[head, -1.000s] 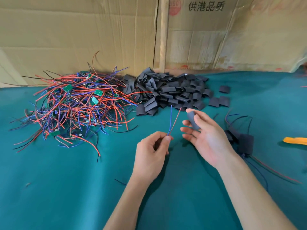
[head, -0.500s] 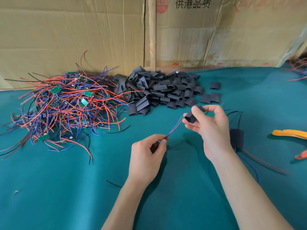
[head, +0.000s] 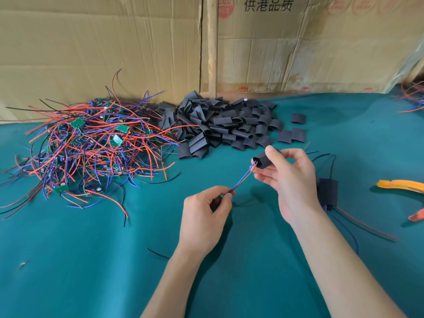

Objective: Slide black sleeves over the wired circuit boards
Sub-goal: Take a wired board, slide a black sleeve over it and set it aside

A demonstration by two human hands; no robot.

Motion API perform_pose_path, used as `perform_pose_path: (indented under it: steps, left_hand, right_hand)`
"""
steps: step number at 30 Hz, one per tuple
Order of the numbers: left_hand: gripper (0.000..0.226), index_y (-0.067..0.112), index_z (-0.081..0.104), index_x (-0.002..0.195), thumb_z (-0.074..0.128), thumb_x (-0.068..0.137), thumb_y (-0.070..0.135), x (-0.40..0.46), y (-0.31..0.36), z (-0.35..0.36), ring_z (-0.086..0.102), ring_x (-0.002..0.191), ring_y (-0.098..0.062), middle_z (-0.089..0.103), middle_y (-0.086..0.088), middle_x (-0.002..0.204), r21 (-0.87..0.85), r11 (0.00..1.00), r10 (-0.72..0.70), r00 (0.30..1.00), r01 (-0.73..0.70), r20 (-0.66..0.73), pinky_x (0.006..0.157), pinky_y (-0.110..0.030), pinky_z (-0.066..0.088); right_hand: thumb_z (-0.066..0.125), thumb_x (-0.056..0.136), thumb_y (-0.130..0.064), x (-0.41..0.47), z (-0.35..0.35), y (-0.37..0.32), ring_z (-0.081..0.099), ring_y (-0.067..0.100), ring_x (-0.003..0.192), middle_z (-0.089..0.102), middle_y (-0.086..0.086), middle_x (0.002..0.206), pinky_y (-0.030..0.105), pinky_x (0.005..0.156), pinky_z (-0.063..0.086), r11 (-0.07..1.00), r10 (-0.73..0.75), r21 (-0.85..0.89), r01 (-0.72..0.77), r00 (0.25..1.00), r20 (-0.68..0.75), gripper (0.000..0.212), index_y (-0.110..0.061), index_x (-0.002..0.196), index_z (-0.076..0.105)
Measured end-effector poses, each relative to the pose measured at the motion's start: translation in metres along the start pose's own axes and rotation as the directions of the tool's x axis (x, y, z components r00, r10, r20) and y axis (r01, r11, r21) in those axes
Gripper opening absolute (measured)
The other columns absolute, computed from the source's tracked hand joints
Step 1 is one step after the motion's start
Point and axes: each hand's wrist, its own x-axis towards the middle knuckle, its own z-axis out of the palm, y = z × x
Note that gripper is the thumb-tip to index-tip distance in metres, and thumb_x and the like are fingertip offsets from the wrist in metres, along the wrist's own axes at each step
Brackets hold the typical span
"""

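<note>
From the head view, your table was spread with teal cloth, and flattened cardboard stood along its far edge. Your left hand pinched a red and blue wire pair whose tips entered the black sleeve gripped by your right hand. Behind lay the wired circuit boards beside the loose sleeve heap
</note>
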Motion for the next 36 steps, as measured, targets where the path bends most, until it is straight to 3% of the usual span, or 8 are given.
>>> perform_pose_path:
  steps: [12,20,22,25,29,33,36]
  left_hand:
    - [0.016,0.025,0.074,0.081,0.065,0.092,0.017,0.001,0.001,0.001,0.053,0.06,-0.033,0.057,-0.012,0.059,0.037,0.999,-0.019,1.0,0.019,0.007,0.058,-0.039,0.042]
    - [0.014,0.023,0.074,0.081,0.066,0.092,0.019,0.001,0.0,0.002,0.051,0.059,-0.029,0.059,-0.01,0.06,0.044,0.999,-0.012,1.0,0.012,-0.008,0.059,-0.035,0.042]
    - [0.015,0.024,0.074,0.082,0.066,0.093,0.019,0.0,-0.001,0.002,0.052,0.059,-0.028,0.059,-0.009,0.06,0.043,0.999,-0.006,1.0,0.007,-0.008,0.059,-0.035,0.043]
    - [0.015,0.025,0.074,0.085,0.065,0.095,0.02,0.0,-0.002,0.001,0.05,0.055,-0.024,0.06,-0.006,0.061,0.022,1.0,-0.005,1.0,0.005,-0.002,0.056,-0.033,0.043]
    - [0.013,0.028,0.071,0.095,0.064,0.097,0.018,0.001,-0.002,-0.001,0.051,0.048,-0.006,0.063,0.003,0.06,-0.061,0.998,-0.015,1.0,0.015,-0.002,0.053,-0.019,0.044]
    - [0.018,0.033,0.065,0.101,0.064,0.096,0.016,0.003,-0.002,-0.008,0.058,0.054,-0.011,0.066,0.004,0.067,-0.137,0.991,-0.012,1.0,0.013,0.014,0.056,-0.022,0.047]
    - [0.019,0.034,0.067,0.098,0.065,0.091,0.016,0.003,-0.002,-0.009,0.052,0.057,-0.013,0.06,0.005,0.066,-0.123,0.992,-0.015,1.0,0.018,0.023,0.055,-0.023,0.044]
  right_hand:
    - [0.071,0.091,-0.027,-0.002,0.003,0.003,0.076,0.03,0.071,0.077,0.011,0.074,0.03,0.062,0.058,0.967,-0.22,-0.121,0.224,0.975,0.039,0.027,-0.018,0.094,0.046]
    - [0.071,0.084,-0.04,-0.005,0.0,0.009,0.07,0.03,0.064,0.074,0.008,0.071,0.056,0.07,0.059,0.863,-0.353,-0.356,0.359,0.932,0.084,0.027,-0.035,0.085,0.045]
    - [0.071,0.083,-0.042,-0.008,0.001,0.009,0.067,0.037,0.066,0.074,0.008,0.071,0.059,0.07,0.057,0.841,-0.357,-0.4,0.364,0.929,0.097,0.029,-0.037,0.085,0.043]
    - [0.074,0.082,-0.039,-0.014,0.007,0.011,0.071,0.032,0.071,0.076,0.0,0.073,0.059,0.073,0.057,0.857,-0.315,-0.391,0.337,0.941,0.121,0.033,-0.032,0.094,0.044]
    - [0.079,0.082,-0.037,-0.021,0.017,0.02,0.072,0.012,0.069,0.076,-0.011,0.072,0.048,0.075,0.06,0.852,-0.263,-0.425,0.305,0.952,0.157,0.039,-0.029,0.103,0.047]
    - [0.083,0.082,-0.038,-0.028,0.023,0.032,0.07,0.007,0.068,0.076,-0.011,0.073,0.027,0.068,0.05,0.859,-0.134,-0.465,0.215,0.97,0.201,0.039,-0.03,0.101,0.05]
    - [0.082,0.081,-0.043,-0.027,0.022,0.035,0.066,0.005,0.064,0.075,-0.014,0.071,0.02,0.061,0.047,0.785,-0.122,-0.566,0.251,0.959,0.256,0.039,-0.031,0.098,0.049]
